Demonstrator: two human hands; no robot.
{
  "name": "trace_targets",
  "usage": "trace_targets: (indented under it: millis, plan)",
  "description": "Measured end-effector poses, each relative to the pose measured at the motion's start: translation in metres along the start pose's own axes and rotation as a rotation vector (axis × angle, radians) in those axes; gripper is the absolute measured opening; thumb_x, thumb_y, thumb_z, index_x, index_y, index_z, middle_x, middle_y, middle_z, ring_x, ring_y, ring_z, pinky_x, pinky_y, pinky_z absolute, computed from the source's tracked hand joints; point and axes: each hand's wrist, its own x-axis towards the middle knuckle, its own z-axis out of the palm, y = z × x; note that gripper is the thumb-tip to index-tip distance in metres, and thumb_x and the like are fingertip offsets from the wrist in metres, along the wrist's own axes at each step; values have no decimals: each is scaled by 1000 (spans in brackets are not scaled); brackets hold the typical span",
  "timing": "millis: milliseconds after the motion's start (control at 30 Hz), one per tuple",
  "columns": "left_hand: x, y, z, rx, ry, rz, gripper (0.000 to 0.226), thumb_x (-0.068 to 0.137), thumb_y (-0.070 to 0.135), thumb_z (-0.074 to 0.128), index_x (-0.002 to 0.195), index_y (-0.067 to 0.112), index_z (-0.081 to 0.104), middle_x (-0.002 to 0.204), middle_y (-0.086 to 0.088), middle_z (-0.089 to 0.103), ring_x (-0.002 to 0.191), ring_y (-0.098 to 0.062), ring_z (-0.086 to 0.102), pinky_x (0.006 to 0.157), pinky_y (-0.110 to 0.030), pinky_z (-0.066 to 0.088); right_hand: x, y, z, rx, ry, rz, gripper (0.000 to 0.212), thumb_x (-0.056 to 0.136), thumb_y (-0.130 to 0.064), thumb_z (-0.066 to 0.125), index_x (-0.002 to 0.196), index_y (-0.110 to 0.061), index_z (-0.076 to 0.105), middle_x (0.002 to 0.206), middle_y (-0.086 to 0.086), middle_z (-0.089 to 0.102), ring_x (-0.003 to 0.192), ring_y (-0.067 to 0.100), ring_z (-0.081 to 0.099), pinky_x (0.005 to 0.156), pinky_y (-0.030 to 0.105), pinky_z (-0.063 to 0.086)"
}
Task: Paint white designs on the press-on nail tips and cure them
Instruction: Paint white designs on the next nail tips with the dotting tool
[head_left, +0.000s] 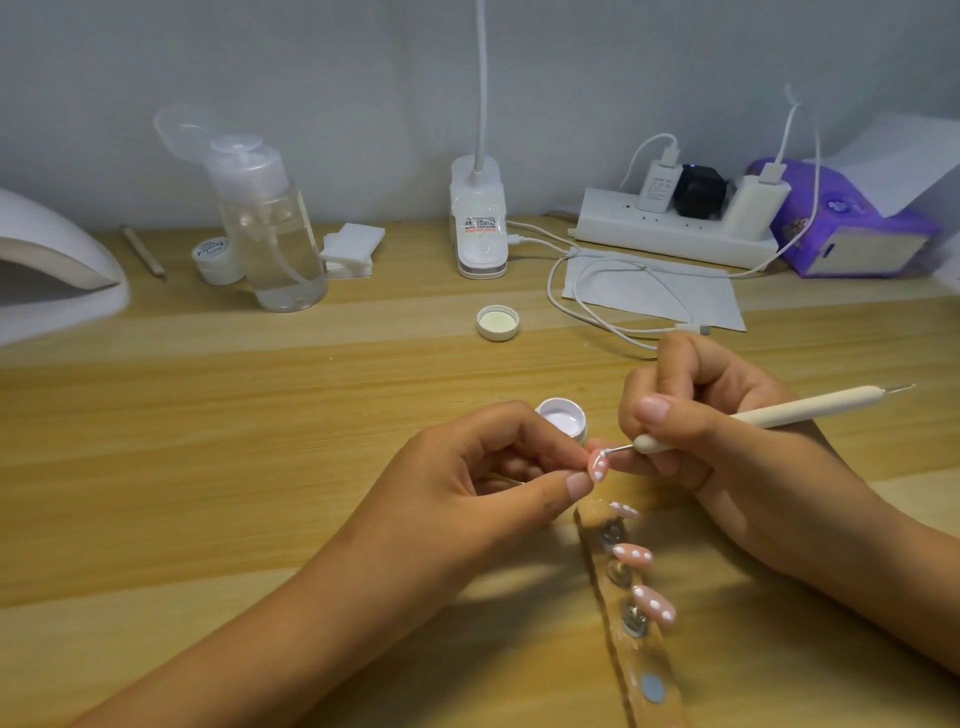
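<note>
Two hands above a wooden table (260, 441); left hand (498, 467) pinches a pink nail tip (754, 466); right hand (701, 431) grips a pen (769, 413) touching it; open paint pot (562, 415) partly hidden behind the left fingers; three dotted tips (632, 555) on a strip (634, 665) nearby; curing lamp (52, 260) far left; jar (218, 258) label unreadable.

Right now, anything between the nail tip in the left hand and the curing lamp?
Nothing tall. The open paint pot sits close behind the nail tip, near that line; beyond it, bare wooden table up to the curing lamp.
</note>
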Motion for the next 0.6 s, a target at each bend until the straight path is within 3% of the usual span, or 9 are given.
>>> trace_targets:
  millis: [367, 600]
  plan:
    - [0, 1, 1, 2, -7, 10, 9, 77, 21, 72, 80, 30, 73, 76, 14, 69, 70, -1, 57, 68, -14, 47, 1, 0, 1, 8, 10, 5, 18, 70, -16, 68, 59, -21, 54, 59, -2, 53, 52, 5, 51, 58, 21, 54]
    - [-1, 0, 0, 12, -3, 2, 5, 77, 24, 73, 81, 27, 74, 81, 4, 71, 73, -5, 58, 70, -19, 48, 0, -1, 0, -15, -9, 2, 18, 70, -17, 68, 59, -22, 54, 58, -2, 53, 52, 5, 49, 57, 18, 49]
